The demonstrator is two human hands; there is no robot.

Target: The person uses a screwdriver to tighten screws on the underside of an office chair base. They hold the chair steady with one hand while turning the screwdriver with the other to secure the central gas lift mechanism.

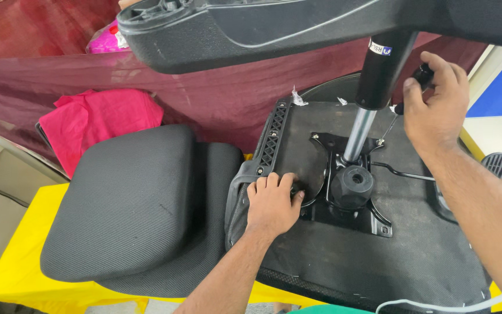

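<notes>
An upturned office chair seat lies on a yellow table, its black metal mechanism plate facing up. A gas lift cylinder rises from the plate to a black star base overhead. My left hand rests flat on the seat underside, fingers touching the plate's left edge. My right hand grips a black-handled screwdriver, whose thin shaft points down to the plate's far right corner.
A grey fabric chair backrest lies to the left on the yellow table. Behind it hang a maroon cloth and a pink cloth. A white cable crosses the bottom right corner.
</notes>
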